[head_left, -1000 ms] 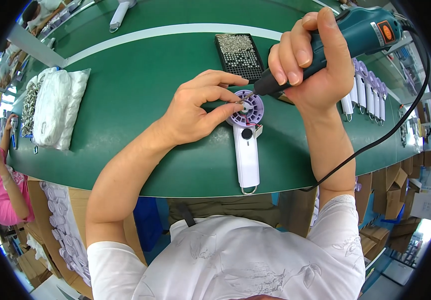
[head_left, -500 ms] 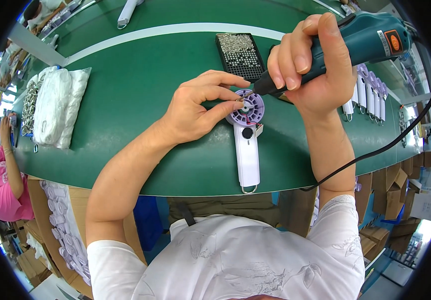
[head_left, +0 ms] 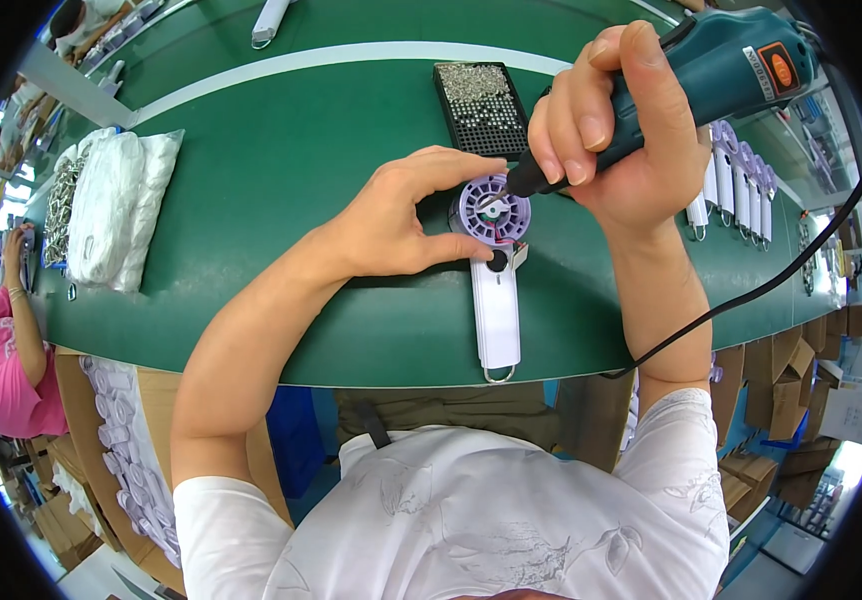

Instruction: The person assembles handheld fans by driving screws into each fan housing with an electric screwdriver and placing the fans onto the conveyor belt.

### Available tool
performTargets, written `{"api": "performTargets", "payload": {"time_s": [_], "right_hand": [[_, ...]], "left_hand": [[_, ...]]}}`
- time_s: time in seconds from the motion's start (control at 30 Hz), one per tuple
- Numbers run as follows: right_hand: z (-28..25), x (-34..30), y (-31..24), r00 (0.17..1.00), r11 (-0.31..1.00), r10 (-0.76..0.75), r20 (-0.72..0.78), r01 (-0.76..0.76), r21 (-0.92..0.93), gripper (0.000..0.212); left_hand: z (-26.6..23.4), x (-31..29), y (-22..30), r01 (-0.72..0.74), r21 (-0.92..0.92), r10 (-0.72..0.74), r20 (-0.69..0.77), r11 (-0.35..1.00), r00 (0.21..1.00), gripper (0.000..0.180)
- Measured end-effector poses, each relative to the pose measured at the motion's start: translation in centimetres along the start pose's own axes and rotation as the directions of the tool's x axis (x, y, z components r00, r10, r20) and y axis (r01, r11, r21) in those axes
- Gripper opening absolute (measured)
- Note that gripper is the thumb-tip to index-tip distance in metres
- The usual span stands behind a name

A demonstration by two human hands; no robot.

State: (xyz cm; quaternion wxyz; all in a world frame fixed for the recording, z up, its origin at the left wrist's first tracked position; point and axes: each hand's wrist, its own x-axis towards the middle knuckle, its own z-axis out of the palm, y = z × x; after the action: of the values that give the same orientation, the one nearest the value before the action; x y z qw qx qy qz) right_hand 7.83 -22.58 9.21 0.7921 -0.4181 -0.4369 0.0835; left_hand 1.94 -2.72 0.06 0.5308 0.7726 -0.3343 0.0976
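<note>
Left hand [head_left: 391, 225]: curled around the round head of the small fan, thumb below and forefinger arched over the top, so the head is pinched at its rim and pressed to the belt.
Right hand [head_left: 616, 135]: closed tight around the barrel of a teal electric screwdriver [head_left: 696, 85], held slanted, its bit set down into the hub of the fan head.
Fan position: the handheld fan [head_left: 494, 270] lies flat on the green belt [head_left: 281, 190], directly between the 2 hands, handle pointing back toward the person's body.
Handling: judged light, of stiff thin plastic, likely to slide on the smooth belt unless held; the slender ribs of the grille look breakable, so the outer rim or the handle is the safer hold.
Look: lilac round grille [head_left: 491, 212] with radial ribs, white slim handle, a dark round button just below the head, a wire loop at the handle's end.
Beyond the right hand: a black tray of small screws [head_left: 479, 108] just past the fingers; a row of similar white and lilac fans [head_left: 736, 175] further to the right.
Beyond the left hand: white bagged bundles [head_left: 116, 205] well apart.
Cord: a black cable [head_left: 751, 295] trails off the tool past the right forearm.
</note>
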Motion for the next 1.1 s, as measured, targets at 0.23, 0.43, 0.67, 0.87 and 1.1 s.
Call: {"api": "performTargets", "payload": {"time_s": [0.23,0.43,0.67,0.87,1.1], "right_hand": [[2.8,0.4,-0.6,0.95,0.977,0.208,-0.232,-0.189,0.101,0.032],[-1.6,2.6,3.8,0.999,0.95,0.053,-0.01,-0.047,0.308,0.031],[-3.2,2.9,5.7,0.942,0.821,-0.193,0.275,0.002,0.571,0.029],[-3.4,2.5,5.8,0.964,0.836,-0.14,0.228,-0.008,0.549,0.028],[-2.3,2.4,4.5,0.967,0.822,-0.139,0.216,-0.009,0.569,0.028]], "left_hand": [[-0.2,0.0,0.1,0.104,0.063,-0.104,0.005,0.993,0.995,0.069],[-0.1,0.2,0.1,0.118,0.058,-0.119,0.019,0.991,0.993,0.069],[-0.3,-0.2,0.0,0.12,0.045,-0.12,0.011,0.992,0.993,0.07],[0.0,0.0,0.2,0.139,-0.037,-0.14,-0.018,0.99,0.99,0.066],[-0.2,-0.1,-0.3,0.102,-0.036,-0.101,0.039,0.994,0.994,0.048]]}}
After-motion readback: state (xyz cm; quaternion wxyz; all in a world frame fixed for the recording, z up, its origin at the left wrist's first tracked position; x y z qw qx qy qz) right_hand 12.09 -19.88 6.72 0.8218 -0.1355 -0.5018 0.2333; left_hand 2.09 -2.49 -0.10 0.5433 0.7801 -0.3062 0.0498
